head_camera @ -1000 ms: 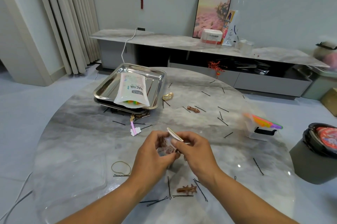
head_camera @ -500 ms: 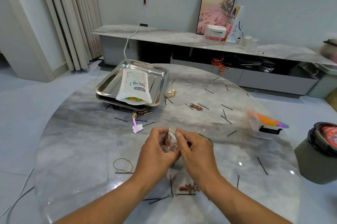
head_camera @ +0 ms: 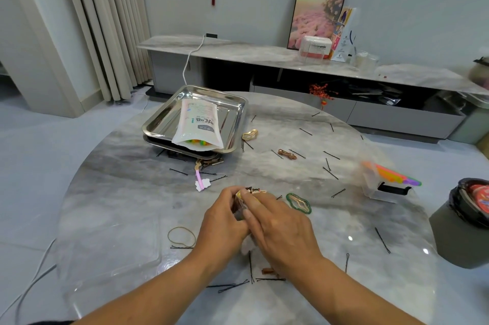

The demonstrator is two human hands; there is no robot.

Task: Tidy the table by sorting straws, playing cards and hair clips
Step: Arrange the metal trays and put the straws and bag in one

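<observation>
Hands meet at frame centre: left hand (head_camera: pixel 225 221) & right hand (head_camera: pixel 280 224) both curl round a small deck of playing cards (head_camera: pixel 242 203), prob. squaring it. Upper left: steel tray (head_camera: pixel 158 123) w/ white pouch (head_camera: pixel 198 126) of colourful straws. Right: clear box (head_camera: pixel 381 187) w/ bright straws (head_camera: pixel 391 175).

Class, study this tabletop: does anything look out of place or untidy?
Yes. Black bobby pins lie scattered across the marble table, and a pouch hangs over the steel tray's near rim.

Two trays (head_camera: pixel 156 127) – one pouch (head_camera: pixel 198 126)
</observation>
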